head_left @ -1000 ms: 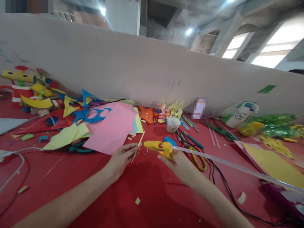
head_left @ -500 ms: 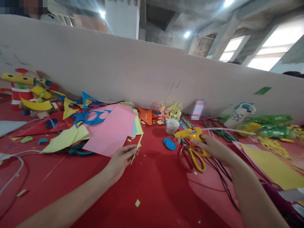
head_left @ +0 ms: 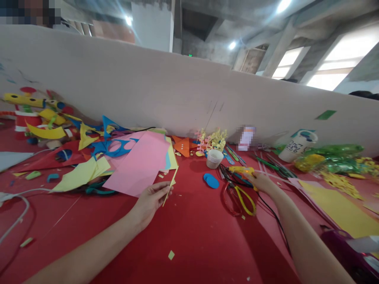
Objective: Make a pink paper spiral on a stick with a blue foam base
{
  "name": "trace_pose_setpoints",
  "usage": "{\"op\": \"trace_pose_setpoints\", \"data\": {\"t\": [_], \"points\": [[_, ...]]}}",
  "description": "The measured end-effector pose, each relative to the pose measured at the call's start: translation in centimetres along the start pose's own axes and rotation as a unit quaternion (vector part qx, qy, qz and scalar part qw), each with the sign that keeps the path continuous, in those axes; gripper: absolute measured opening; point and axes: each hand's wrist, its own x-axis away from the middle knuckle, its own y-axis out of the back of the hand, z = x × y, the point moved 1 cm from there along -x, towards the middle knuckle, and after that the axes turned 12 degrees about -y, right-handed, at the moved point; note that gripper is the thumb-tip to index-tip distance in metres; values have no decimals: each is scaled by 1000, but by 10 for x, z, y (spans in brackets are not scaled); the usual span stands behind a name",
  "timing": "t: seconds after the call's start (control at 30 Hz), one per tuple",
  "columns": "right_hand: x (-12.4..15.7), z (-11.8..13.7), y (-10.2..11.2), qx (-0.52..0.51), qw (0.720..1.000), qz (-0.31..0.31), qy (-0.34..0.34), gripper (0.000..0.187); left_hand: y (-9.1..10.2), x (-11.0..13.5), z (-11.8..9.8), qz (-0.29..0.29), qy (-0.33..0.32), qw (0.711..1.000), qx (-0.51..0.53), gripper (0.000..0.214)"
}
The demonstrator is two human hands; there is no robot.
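My left hand point(head_left: 151, 199) pinches a thin yellow paper strip point(head_left: 170, 186) that stands tilted above the red table point(head_left: 195, 236), just in front of a pink sheet point(head_left: 139, 163). My right hand point(head_left: 260, 180) reaches to the right and is wrapped round the handle of a yellow glue gun point(head_left: 241, 170), which lies low over a pile of scissors point(head_left: 239, 195). The gun's black cord point(head_left: 275, 217) trails back along my right forearm. Blue oval cut-outs point(head_left: 211, 180) lie between my two hands.
A small white cup point(head_left: 214, 158) stands behind the blue ovals. Coloured paper scraps point(head_left: 85, 146) cover the left of the table, yellow sheets point(head_left: 340, 205) and green wrapping point(head_left: 334, 156) the right. A grey partition wall point(head_left: 166, 86) closes the back. A white cable point(head_left: 17, 205) curls at far left.
My right hand has carried the glue gun away from the strip, to the right and down onto the scissors. My left hand keeps the strip in the same place.
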Motion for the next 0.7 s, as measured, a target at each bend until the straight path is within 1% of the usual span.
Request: {"op": "trace_pose_setpoints", "data": {"t": [0.1,0.17,0.23,0.27,0.3,0.33,0.37,0.4,0.43,0.47,0.5,0.57,0.63,0.7], "points": [[3,1,-5,15,1000,-17,-5,37,0,-1,1,-2,2,1000,5,24],[9,3,-6,29,998,-46,-26,39,0,-1,1,-3,1,1000,5,22],[20,12,-4,26,992,-112,-47,44,0,0,1,-3,0,1000,4,21],[27,19,-3,5,986,-156,-50,44,0,0,1,-3,0,1000,3,20],[36,30,-1,-35,982,-183,-18,39,0,0,1,0,0,1000,3,20],[45,44,-2,-93,983,-157,31,32,0,0,0,3,2,1000,3,20],[56,60,-4,-170,977,-92,91,27,-1,1,0,6,3,1000,4,20],[67,77,-7,-255,954,-3,156,25,-1,1,0,11,4,1000,5,20],[79,94,-12,-328,919,78,204,25,-2,1,-1,16,5,1000,6,19],[91,111,-18,-382,881,148,236,25,-2,2,-1,21,5,1000,6,19],[102,127,-25,-432,843,195,253,25,-3,3,-2,26,7,1000,6,19],[121,151,-40,-514,783,247,248,22,-4,5,-3,38,11,999,8,19],[135,165,-53,-571,736,287,223,21,-6,8,-3,54,16,998,9,19],[143,170,-60,-611,699,319,191,21,-8,10,-4,72,21,997,8,18]]}}
